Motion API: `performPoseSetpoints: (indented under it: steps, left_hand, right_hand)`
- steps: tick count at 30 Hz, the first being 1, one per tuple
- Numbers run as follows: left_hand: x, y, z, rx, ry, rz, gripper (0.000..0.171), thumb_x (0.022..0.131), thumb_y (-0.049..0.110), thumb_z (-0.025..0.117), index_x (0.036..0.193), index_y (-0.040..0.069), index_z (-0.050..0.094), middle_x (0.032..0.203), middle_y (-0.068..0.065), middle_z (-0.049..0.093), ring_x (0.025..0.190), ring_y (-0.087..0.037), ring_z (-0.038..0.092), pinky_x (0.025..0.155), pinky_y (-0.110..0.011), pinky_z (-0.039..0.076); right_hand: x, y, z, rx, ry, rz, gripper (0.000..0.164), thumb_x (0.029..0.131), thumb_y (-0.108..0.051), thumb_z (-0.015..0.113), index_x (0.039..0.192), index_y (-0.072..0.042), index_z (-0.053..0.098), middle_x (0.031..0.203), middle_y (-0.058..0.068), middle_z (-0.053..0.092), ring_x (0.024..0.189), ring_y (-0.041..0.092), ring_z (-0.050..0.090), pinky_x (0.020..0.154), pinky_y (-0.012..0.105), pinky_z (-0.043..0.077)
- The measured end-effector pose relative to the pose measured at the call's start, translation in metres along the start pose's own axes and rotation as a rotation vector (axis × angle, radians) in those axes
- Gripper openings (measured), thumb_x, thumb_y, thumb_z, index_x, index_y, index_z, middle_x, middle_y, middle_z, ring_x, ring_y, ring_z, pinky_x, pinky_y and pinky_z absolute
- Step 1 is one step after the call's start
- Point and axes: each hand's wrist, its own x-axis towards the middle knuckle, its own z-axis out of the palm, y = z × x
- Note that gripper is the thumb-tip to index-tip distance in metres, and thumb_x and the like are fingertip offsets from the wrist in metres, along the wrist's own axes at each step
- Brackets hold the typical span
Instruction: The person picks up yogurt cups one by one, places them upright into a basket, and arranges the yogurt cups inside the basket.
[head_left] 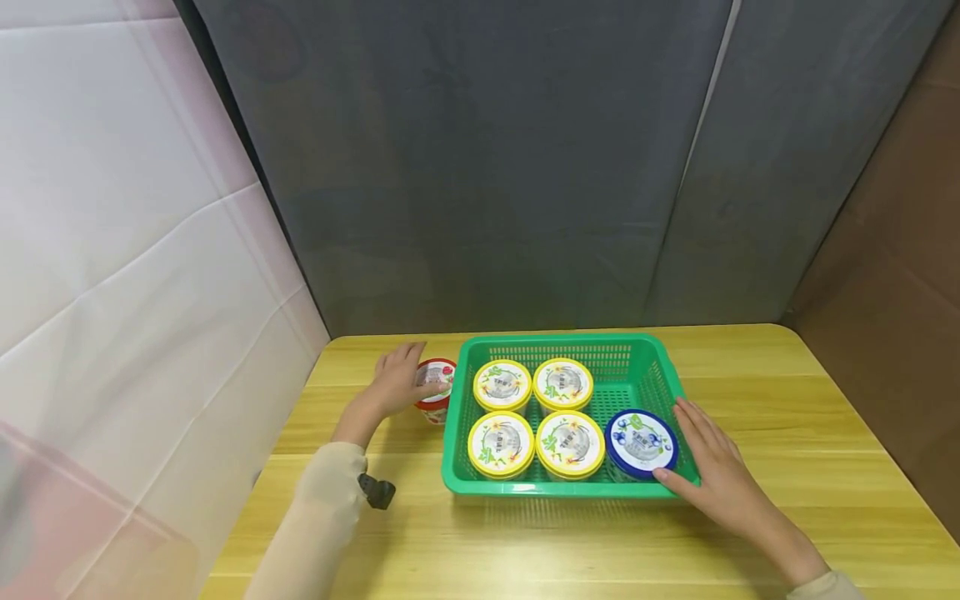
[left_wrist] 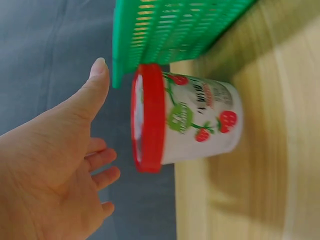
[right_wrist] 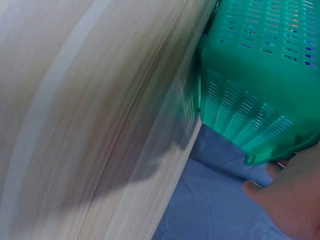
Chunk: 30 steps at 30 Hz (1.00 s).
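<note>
A paper tub with a red lid and strawberry print [left_wrist: 195, 117] stands on the table just left of a green plastic basket [head_left: 570, 490]. My left hand [head_left: 396, 382] hovers by that tub, fingers spread and thumb over its lid in the head view; the left wrist view shows a gap between the hand [left_wrist: 60, 175] and the lid. At the basket's right side, my right hand [head_left: 716, 467] rests on the rim with fairly straight fingers, its thumb near a blue-lidded tub [head_left: 641, 444] inside. In the right wrist view the right hand [right_wrist: 295, 195] is partly cut off beside the basket [right_wrist: 260, 100].
Several yellow-lidded tubs [head_left: 502, 444] sit in two rows in the basket's left and middle. The wooden table [head_left: 562, 554] ends at a grey curtain [head_left: 480, 167] behind, with a white cloth [head_left: 135, 250] on the left and a brown panel [head_left: 900, 275] on the right.
</note>
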Motion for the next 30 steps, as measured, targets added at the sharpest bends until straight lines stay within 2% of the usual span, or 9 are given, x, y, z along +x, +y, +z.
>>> performPoseSetpoints:
  steps: [6,19,30]
  left_hand:
    - [-0.001,-0.012,0.011,0.013,0.002,0.015,0.097,0.086,0.049,0.072,0.153,-0.004,0.026,0.156,-0.027,0.032,0.143,-0.05,0.029,0.118,-0.067,0.02]
    - [-0.003,-0.024,0.028,0.011,0.003,0.006,0.107,0.078,0.054,0.077,0.151,-0.006,0.028,0.15,-0.03,0.036,0.135,-0.05,0.034,0.114,-0.068,0.023]
    - [-0.003,-0.026,0.033,-0.014,0.057,-0.006,0.102,0.078,0.051,0.078,0.147,-0.008,0.033,0.142,-0.03,0.041,0.127,-0.045,0.037,0.113,-0.067,0.024]
  right_hand:
    - [0.0,0.0,-0.001,0.002,-0.003,0.004,0.097,0.087,-0.042,0.072,0.159,-0.01,0.016,0.165,0.019,0.018,0.15,0.046,0.018,0.108,0.075,0.021]
    - [0.0,0.0,0.0,0.008,0.0,0.002,0.097,0.087,-0.042,0.072,0.159,-0.011,0.016,0.165,0.018,0.019,0.15,0.045,0.018,0.107,0.075,0.023]
    - [0.001,0.001,0.0,-0.001,0.007,0.005,0.097,0.087,-0.042,0.072,0.159,-0.01,0.017,0.165,0.018,0.019,0.149,0.046,0.02,0.106,0.075,0.024]
